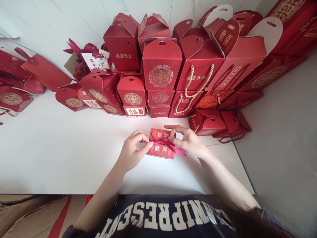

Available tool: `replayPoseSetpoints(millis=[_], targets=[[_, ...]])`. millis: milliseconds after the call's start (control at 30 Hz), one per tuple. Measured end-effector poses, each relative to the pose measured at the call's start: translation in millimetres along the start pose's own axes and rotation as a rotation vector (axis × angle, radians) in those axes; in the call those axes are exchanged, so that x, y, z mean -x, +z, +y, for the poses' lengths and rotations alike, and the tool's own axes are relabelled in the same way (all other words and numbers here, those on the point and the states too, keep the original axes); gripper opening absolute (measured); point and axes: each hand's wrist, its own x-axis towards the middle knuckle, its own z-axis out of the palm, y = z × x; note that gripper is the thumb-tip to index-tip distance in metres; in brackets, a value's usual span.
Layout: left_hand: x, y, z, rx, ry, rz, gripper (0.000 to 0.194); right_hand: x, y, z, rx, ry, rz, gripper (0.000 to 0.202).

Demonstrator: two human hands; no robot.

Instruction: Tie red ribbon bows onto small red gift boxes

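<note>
A small red box point(162, 152) with white characters lies on the white table in front of me. A magenta ribbon point(178, 150) crosses its middle, knotted near the centre, with a loose end over the right side. At the box's left edge my left hand point(135, 148) pinches the ribbon between thumb and index finger. My right hand point(185, 140) pinches the ribbon just right of the knot, its other fingers curled or partly extended above the box.
Stacked red gift boxes point(162, 62) line the table's back edge. More red bags point(15, 96) lie at the far left. Magenta ribbons point(81, 62) are bunched behind the boxes. Cardboard point(29, 215) shows below the white table point(61, 158); a grey wall stands at right.
</note>
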Motion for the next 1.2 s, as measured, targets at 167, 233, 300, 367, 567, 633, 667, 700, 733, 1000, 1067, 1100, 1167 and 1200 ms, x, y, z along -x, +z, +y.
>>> replayPoseSetpoints(millis=[167,233,300,367,567,633,667,700,733,1000,1067,1100,1167,1200], targets=[[3.6,0.2,1.4,-0.041,0.016,0.024,0.016,5.4,0.7,-1.7,0.070,0.011,0.097,0.013],[5.5,0.7,1.5,-0.063,0.027,0.034,0.017,7.8,0.7,-1.6,0.081,0.018,0.125,0.014],[7.1,1.3,1.3,-0.087,0.033,0.049,0.018,9.6,1.9,-0.9,0.086,0.019,0.149,0.015],[7.2,1.4,0.8,-0.107,0.036,0.064,0.018,10.3,4.1,0.1,0.094,0.014,0.183,0.015],[-2.9,-0.5,-0.9,-0.242,0.067,0.080,0.006,7.9,6.0,1.3,0.145,-0.051,0.204,0.014],[-6.3,1.1,-0.6,-0.303,0.087,0.143,0.013,7.5,3.8,0.3,0.118,-0.034,0.184,0.020],[-7.3,2.6,-0.4,-0.329,0.094,0.183,0.019,7.4,2.6,-0.3,0.101,-0.027,0.186,0.022],[-7.9,4.5,-0.3,-0.349,0.104,0.215,0.025,7.4,1.6,-1.0,0.088,-0.027,0.196,0.023],[-8.0,6.3,-0.3,-0.363,0.119,0.232,0.028,7.5,0.7,-1.6,0.080,-0.035,0.211,0.023],[-5.5,7.7,-3.9,-0.180,0.184,0.160,0.039,10.3,1.7,-6.5,0.141,-0.182,0.251,0.016],[-5.3,5.7,-6.0,-0.144,0.123,0.172,0.043,10.6,5.8,-9.7,0.193,-0.233,0.219,0.016],[-5.2,4.9,-7.2,-0.122,0.099,0.156,0.040,10.1,8.8,-11.1,0.231,-0.259,0.197,0.016],[-5.4,3.6,-9.2,-0.047,0.077,0.078,0.029,7.0,16.6,-12.4,0.320,-0.309,0.161,0.021],[-5.7,3.2,-10.0,-0.011,0.079,0.038,0.022,4.5,20.9,-12.2,0.361,-0.332,0.152,0.025]])
